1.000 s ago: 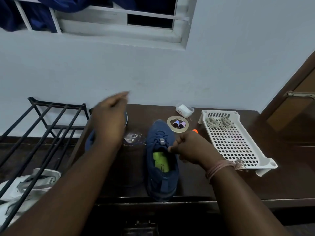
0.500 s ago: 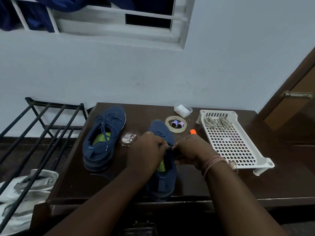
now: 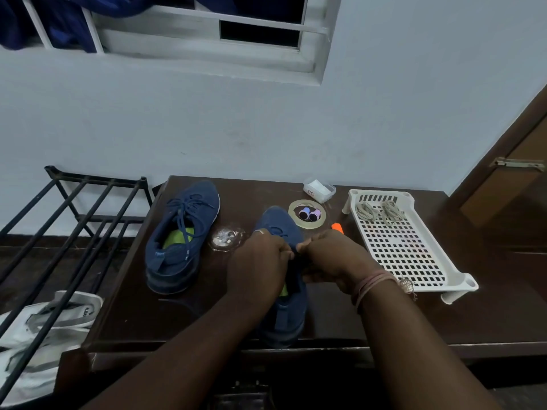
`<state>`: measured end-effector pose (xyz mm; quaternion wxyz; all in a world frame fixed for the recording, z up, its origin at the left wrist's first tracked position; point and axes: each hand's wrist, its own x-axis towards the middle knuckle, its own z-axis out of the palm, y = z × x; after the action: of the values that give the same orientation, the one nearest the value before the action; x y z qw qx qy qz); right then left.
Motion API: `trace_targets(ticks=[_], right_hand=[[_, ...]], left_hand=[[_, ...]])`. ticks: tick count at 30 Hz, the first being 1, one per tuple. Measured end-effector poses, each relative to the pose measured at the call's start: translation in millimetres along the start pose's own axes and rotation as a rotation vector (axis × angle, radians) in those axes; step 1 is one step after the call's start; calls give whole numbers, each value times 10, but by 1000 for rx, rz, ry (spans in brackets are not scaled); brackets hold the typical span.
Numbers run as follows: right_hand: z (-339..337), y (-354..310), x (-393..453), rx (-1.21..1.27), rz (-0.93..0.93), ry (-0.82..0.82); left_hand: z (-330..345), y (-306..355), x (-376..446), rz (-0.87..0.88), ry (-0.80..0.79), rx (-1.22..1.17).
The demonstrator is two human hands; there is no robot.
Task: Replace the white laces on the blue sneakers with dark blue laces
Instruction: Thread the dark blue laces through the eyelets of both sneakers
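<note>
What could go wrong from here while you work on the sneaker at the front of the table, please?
The near sneaker has its heel at the table's front edge; a pull by the left hand or right hand might drag it off. The hands hide the eyelets, so a lace could go wrong unnoticed. The tape roll near the toe could be knocked.

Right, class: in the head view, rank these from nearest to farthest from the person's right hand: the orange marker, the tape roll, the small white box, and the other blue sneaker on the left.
1. Orange marker, just beyond the right hand.
2. Tape roll, farther back, centre.
3. Small white box, by the wall.
4. Left blue sneaker, across the table, past the left hand.
</note>
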<state>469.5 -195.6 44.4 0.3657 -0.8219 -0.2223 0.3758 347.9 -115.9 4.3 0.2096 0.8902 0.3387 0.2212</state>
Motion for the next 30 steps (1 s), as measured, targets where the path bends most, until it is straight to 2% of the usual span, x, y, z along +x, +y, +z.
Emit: trace_targets(ticks=[4,9,13,15,18,20,22,24,27,28,30], right_hand=[[6,-32,13,24,54,-27],[11,-8,75,75,97,-33],[26,-4,57,58,48,47],[-32,-37,91,190,-9,156],[-170,-162,96,538,-237,555],[-233,-242,-6,627,-429,793],[-244,-256,-98,456,-528,856],[-212,-199,-73,154,-474,654],[-88,-83,-26,-412,-247,126],[-44,-57,-30,-522,-214,40],[3,-80,-72,-606,-200,33]], left_hand=[[-30,64,11,-26,-62,-33],[-103,67,106,-93,-231,-141],[-233,116,114,-119,-279,-223],[-369,104,164,-198,-181,-292],[-564,-5,288,-302,17,-326],[-577,-92,331,-382,3,-411],[-529,-125,316,-446,-124,-493],[-443,-121,277,-434,-273,-426],[-383,-99,229,-332,-395,-217],[-384,-109,223,-319,-394,-187],[-385,-170,229,-326,-376,-157]])
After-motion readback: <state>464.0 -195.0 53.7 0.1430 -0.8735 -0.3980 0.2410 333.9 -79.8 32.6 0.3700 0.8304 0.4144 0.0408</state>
